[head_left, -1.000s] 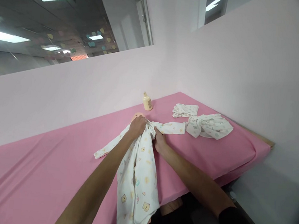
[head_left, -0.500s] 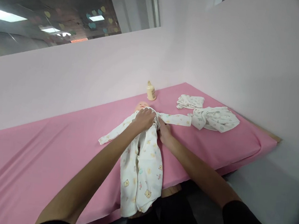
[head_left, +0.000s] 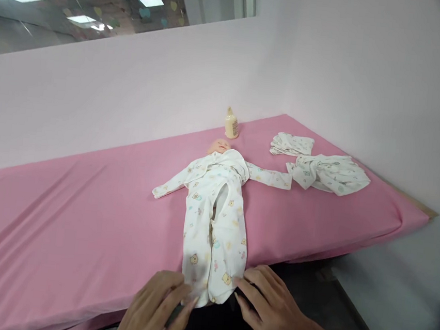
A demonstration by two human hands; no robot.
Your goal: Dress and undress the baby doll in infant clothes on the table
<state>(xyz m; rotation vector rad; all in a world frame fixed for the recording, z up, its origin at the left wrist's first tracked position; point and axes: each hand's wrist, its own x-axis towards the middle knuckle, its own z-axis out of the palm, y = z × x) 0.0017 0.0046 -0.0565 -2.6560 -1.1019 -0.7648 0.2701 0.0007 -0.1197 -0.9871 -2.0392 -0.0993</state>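
resting at the near edge of the pink tabletop (head_left: pixel 83 214), left hand (head_left: pixel 157 309) and right hand (head_left: pixel 266 307) lie open, fingertips touching the feet of the doll's sleepsuit (head_left: pixel 215 211).

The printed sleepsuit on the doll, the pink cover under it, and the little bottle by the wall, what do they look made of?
The sleepsuit looks like soft matte knit cotton: it drapes limp and creases.
The pink cover seems a thin, slightly glossy stretch fabric, with long pulled wrinkles.
The bottle is probably smooth cream plastic, though too small to be sure.
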